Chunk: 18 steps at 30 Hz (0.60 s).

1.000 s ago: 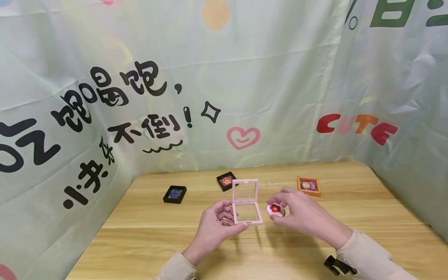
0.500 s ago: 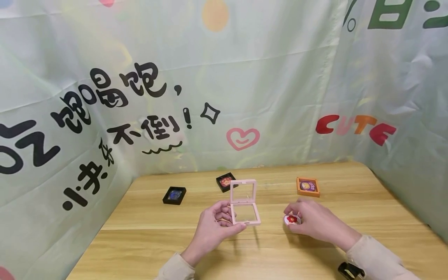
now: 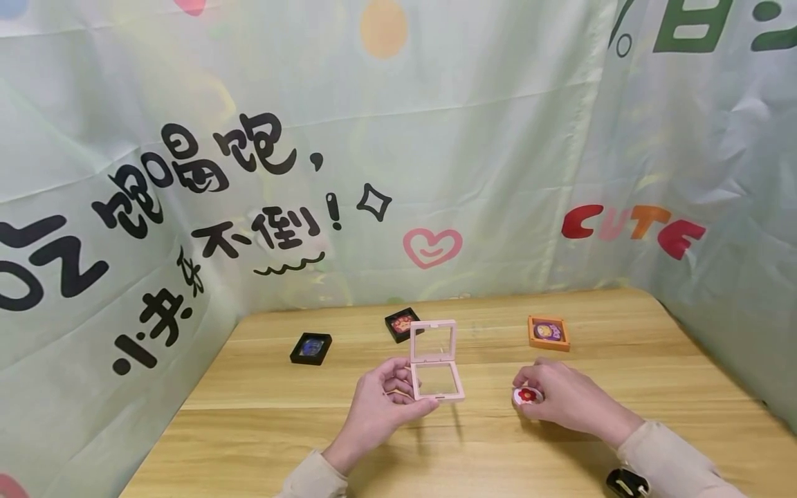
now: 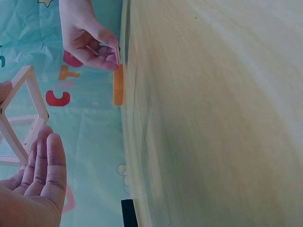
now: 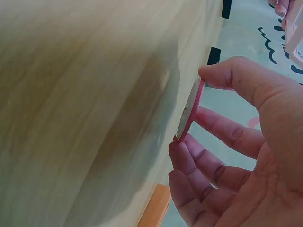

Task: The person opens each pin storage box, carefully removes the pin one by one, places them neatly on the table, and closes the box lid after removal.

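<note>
My left hand holds a pink hinged display frame above the table, its thumb along the lower edge. The frame's two halves stand unfolded, with see-through panes. To the right, my right hand pinches a round badge with a red flower on white, low over the tabletop. In the right wrist view the badge appears edge-on between thumb and fingertips; I cannot tell whether it touches the wood. The left wrist view shows the frame beside the straight fingers of my left hand.
Toward the back of the wooden table lie a black frame with a blue picture, a black frame with a red picture partly behind the pink one, and an orange frame. Printed cloth hangs behind and at both sides.
My right hand has moved right and down with the badge, away from the pink frame and closer to the tabletop. The left hand and frame have stayed nearly still.
</note>
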Tool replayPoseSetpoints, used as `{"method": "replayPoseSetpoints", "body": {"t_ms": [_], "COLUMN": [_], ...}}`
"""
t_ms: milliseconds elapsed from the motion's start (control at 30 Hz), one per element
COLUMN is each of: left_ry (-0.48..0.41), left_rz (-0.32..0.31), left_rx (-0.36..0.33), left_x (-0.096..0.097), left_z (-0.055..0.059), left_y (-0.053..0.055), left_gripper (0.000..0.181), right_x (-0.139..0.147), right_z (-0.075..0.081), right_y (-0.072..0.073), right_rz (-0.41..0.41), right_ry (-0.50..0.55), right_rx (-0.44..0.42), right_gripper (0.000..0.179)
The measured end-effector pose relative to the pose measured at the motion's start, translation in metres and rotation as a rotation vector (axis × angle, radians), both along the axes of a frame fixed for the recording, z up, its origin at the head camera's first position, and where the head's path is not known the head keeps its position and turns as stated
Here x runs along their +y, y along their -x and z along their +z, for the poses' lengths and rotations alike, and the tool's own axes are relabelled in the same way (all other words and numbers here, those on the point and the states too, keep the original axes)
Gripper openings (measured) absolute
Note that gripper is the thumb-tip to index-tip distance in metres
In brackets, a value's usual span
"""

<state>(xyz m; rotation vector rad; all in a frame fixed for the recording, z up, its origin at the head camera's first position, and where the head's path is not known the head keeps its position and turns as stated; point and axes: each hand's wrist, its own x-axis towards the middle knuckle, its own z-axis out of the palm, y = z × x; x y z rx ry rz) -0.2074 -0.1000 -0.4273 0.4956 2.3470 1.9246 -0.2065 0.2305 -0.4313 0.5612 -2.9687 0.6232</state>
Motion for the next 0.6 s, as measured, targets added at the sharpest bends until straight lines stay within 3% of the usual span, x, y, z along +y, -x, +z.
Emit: {"method": "replayPoseSetpoints", "body": {"t_ms": [600], "left_ry": [-0.018], "left_rz": [-0.008], "left_rx": [-0.012], "left_x": [0.0004], "left_z": [0.0001], "left_y": [-0.0014], "left_gripper": [0.062], "right_x": [-0.001], "right_z": [-0.006], "right_y": [-0.0022], "right_rz": [-0.022], "right_ry": [0.019], "right_rx": [-0.041], "right_gripper": [0.027]}}
